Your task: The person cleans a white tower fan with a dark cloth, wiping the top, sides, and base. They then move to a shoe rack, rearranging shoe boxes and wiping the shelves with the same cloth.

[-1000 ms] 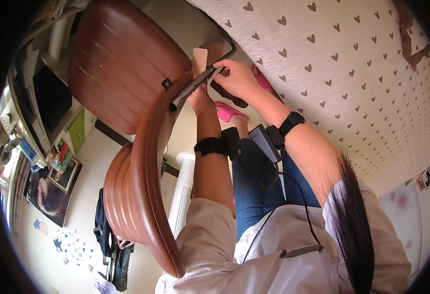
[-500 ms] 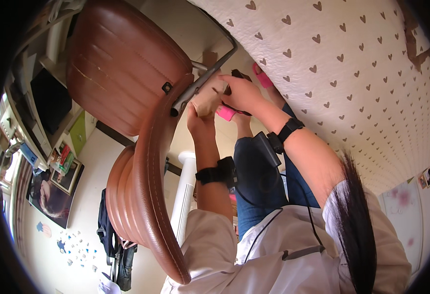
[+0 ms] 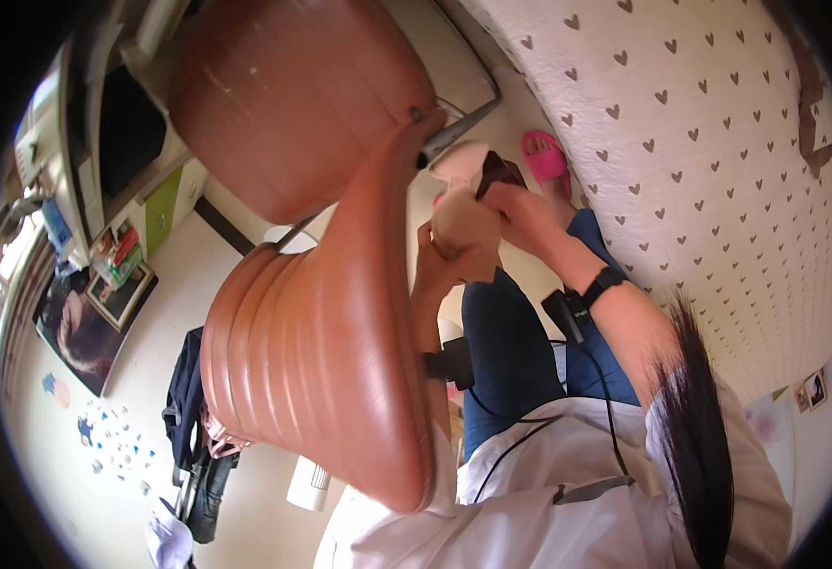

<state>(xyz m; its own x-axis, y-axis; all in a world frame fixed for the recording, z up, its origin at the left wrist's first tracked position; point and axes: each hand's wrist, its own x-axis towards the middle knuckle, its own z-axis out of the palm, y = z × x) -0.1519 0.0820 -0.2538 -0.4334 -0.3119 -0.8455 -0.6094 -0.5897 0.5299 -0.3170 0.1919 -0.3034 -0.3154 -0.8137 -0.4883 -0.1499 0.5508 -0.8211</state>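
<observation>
Between my hands is a beige, rounded item (image 3: 465, 220) with a second rounded part (image 3: 460, 161) above it; its kind does not show clearly. My left hand (image 3: 443, 270) grips the lower part from below, its fingers partly hidden behind it. My right hand (image 3: 520, 211) is closed at the item's right side, around a dark brown piece (image 3: 501, 174) that touches or joins the beige parts. Both hands are just right of a brown padded chair (image 3: 321, 332), whose edge covers part of my left forearm.
A bed or table cover with a heart print (image 3: 663, 142) fills the right side. A pink slipper (image 3: 545, 161) is on my foot beside it. A metal chair bar (image 3: 463, 133) lies just beyond my hands. Dark clothes (image 3: 188, 427) hang by the wall at left.
The chair shows farther right, and its edge now hides more of my left forearm. The beige item has opened out or turned, showing two rounded parts and more of the dark brown piece.
</observation>
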